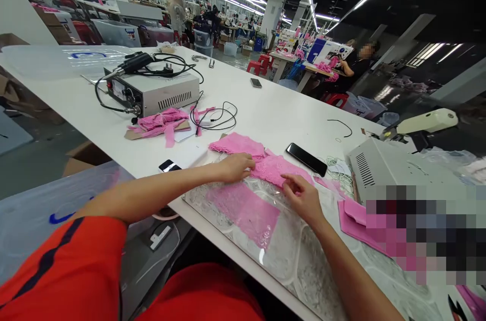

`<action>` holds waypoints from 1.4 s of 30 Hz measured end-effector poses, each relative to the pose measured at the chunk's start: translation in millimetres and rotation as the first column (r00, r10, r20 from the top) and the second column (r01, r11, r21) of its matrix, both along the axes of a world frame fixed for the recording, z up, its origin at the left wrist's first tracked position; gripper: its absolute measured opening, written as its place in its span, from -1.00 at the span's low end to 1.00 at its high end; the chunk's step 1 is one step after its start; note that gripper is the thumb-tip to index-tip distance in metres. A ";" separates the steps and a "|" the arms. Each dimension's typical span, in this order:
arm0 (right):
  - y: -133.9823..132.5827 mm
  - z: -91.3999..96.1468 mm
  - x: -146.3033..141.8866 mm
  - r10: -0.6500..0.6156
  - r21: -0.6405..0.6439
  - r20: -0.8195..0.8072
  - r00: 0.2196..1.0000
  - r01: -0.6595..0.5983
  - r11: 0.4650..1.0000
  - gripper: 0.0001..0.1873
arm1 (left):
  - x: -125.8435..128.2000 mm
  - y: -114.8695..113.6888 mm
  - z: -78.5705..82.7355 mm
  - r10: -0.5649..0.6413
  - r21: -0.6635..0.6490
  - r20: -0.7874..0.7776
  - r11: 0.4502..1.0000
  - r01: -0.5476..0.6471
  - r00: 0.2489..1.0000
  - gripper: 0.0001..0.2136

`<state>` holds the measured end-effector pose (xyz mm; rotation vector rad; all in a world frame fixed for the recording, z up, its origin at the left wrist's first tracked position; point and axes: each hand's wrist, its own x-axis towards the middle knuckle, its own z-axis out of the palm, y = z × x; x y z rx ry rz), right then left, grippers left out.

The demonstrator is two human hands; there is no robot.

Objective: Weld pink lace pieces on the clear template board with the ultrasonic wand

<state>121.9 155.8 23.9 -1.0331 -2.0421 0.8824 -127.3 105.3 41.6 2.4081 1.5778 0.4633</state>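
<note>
My left hand [237,166] rests with curled fingers on a strip of pink lace [274,168] that lies across a glass plate [296,255] on the white table [266,108]. My right hand [302,197] pinches the same lace a little to the right. More pink lace [238,145] sits just beyond my left hand, and a wider piece [246,211] lies under the glass near the front edge.
A black phone [306,159] lies right of the lace; a second phone [169,165] sits to the left. A grey control box [152,93] with cables stands at the back left, beside a bundle of pink lace [161,122]. Another machine [383,164] stands at the right. A person sits at a far sewing station.
</note>
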 end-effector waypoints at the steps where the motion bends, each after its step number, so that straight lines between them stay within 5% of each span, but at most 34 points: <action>1: 7.3 0.1 -3.1 -0.015 -0.048 -0.015 1.000 0.014 0.999 -0.69 | 5.0 8.1 -2.7 0.005 -0.003 -0.013 1.000 -0.005 1.000 -0.90; 12: 25.3 -13.3 -2.1 -0.030 -0.198 -0.032 0.999 0.023 0.980 -0.60 | 3.9 33.0 -11.4 -0.027 -0.059 -0.060 0.998 0.023 0.998 -0.77; 25: 23.6 -12.3 -14.1 0.047 0.012 0.054 0.997 -0.047 0.999 -0.76 | 5.1 33.7 -10.6 -0.037 -0.004 -0.020 0.999 0.037 0.999 -0.80; 31: 19.1 -10.2 -28.5 0.104 0.131 0.163 0.981 -0.126 0.983 -0.82 | 8.4 23.3 -11.6 -0.047 0.029 -0.035 0.998 0.048 0.998 -0.96; 42: 22.6 -13.1 -20.8 0.118 0.163 0.235 0.965 -0.158 0.974 -0.84 | 4.3 28.8 -20.1 -0.043 0.022 -0.013 0.999 0.043 0.999 -0.79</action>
